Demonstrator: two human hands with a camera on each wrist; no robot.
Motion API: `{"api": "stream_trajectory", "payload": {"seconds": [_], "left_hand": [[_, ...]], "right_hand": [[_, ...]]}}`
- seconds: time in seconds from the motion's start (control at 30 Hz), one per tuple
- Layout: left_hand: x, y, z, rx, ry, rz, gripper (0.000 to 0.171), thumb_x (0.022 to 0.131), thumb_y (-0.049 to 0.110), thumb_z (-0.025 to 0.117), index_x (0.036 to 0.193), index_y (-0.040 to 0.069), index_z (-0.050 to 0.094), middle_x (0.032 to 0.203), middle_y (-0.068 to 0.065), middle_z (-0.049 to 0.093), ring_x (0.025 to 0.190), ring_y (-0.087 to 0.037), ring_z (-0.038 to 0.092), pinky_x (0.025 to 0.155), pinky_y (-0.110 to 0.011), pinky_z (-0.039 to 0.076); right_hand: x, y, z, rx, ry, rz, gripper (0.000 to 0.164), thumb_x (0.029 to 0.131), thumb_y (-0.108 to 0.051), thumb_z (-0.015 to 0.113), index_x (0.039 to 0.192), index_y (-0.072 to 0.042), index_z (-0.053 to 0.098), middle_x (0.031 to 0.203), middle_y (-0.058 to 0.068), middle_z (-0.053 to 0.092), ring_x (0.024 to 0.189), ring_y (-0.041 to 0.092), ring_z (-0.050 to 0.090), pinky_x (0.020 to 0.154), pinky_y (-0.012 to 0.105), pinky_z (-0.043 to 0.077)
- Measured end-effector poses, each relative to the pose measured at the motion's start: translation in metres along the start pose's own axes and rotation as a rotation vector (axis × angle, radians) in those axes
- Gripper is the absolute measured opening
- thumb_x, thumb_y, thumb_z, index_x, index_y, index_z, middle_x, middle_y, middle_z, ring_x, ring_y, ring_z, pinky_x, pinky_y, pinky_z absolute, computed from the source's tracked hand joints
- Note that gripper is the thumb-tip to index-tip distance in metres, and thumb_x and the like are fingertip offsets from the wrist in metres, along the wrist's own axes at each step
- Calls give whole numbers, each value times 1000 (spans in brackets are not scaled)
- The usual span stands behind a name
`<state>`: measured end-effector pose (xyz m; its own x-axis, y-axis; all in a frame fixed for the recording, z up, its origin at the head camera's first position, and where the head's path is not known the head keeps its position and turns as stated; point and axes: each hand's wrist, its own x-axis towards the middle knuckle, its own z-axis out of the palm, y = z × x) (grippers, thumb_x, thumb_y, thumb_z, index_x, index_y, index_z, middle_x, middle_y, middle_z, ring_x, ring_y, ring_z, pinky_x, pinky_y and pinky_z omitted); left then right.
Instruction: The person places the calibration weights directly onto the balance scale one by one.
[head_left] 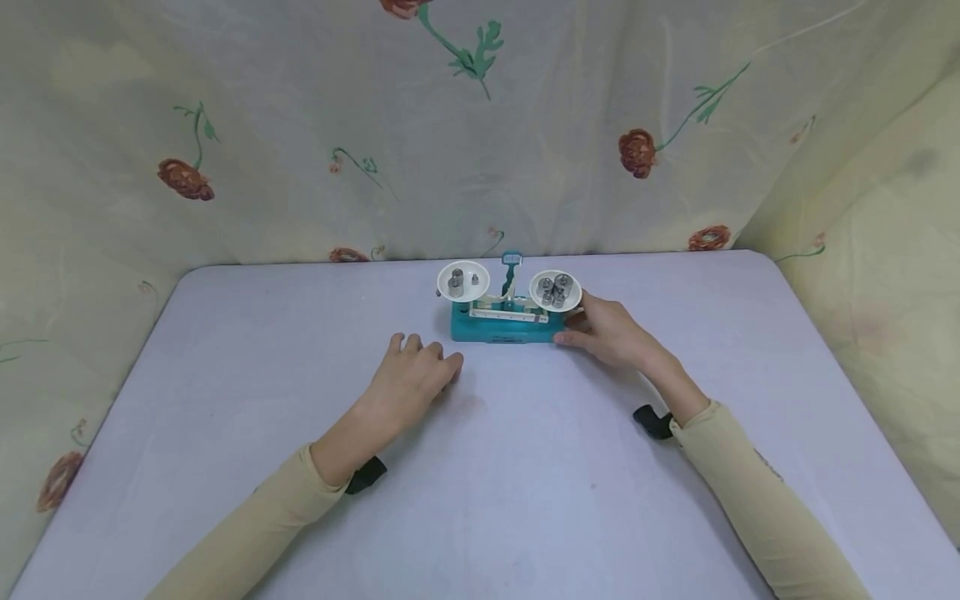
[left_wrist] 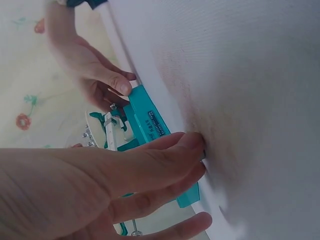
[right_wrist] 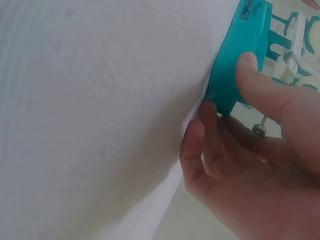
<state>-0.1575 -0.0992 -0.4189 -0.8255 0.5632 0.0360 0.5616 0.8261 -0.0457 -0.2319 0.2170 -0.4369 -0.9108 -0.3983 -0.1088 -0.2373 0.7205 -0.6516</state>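
Observation:
A teal balance scale (head_left: 507, 328) with two white pans stands near the far edge of the table. My right hand (head_left: 611, 332) grips the right end of its base; in the right wrist view the thumb (right_wrist: 248, 67) lies on the front face and the fingertips are at the end. On the left pan (head_left: 474, 292) stand a larger metal weight (head_left: 455, 284) and a small one (head_left: 475, 279). Several metal weights (head_left: 556, 290) crowd the right pan. My left hand (head_left: 408, 379) hovers low over the cloth, left of and nearer than the scale, fingers loosely bent.
A pale cloth covers the table (head_left: 525, 500). Behind it hangs a flowered curtain (head_left: 555, 167), close to the far edge. Black wrist straps (head_left: 654, 422) show at both sleeves. The scale's pointer post (head_left: 511, 271) rises between the pans.

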Motion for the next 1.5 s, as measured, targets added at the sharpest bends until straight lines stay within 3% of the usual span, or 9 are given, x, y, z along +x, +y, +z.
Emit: {"api": "stream_trajectory", "payload": {"seconds": [0.3,0.47,0.63,0.77,1.03,1.3,1.5], "left_hand": [[3,0,0,14,-11,2,11,97,3,78,103,11,72,87,-11,73,74,-30,56,80,-49,52],[4,0,-1,7,-33,0,11,96,3,78,103,9,73,90,-12,74,78,-32,58,90,-56,56],[3,-2,-5,2,-6,1,14,95,0,79,106,9,75,96,-13,77,87,-35,66,102,-63,56],[2,-4,-13,-7,50,-2,18,95,2,81,108,13,75,100,-10,77,95,-36,69,106,-61,55],[0,-1,-26,-3,228,44,24,92,7,84,111,16,73,101,-5,75,101,-34,69,105,-55,55],[4,2,-38,16,350,62,19,98,18,80,115,18,71,110,-5,75,107,-33,69,105,-52,55],[10,4,-49,29,375,17,20,102,29,75,120,21,74,115,-5,76,112,-34,68,103,-51,54]], "right_hand": [[1,1,-1,-2,-5,-2,76,104,-16,72,166,1,30,147,30,62,135,47,64,114,60,52],[1,1,0,-5,-4,6,76,104,-17,72,166,1,30,147,31,62,135,47,64,115,59,52],[1,0,0,-5,-10,10,77,105,-17,72,166,2,29,146,31,62,136,47,64,115,60,52],[1,0,0,-6,-10,13,77,105,-18,72,166,1,29,146,31,62,135,47,64,115,60,52],[1,1,0,-11,-7,10,77,105,-18,72,166,1,30,146,30,62,135,47,64,115,60,52],[1,2,1,-10,-5,10,76,105,-19,72,166,0,30,146,30,62,136,47,63,116,60,51],[1,2,1,-11,-2,11,75,105,-19,72,165,0,31,145,30,63,135,47,64,115,60,51]]}}
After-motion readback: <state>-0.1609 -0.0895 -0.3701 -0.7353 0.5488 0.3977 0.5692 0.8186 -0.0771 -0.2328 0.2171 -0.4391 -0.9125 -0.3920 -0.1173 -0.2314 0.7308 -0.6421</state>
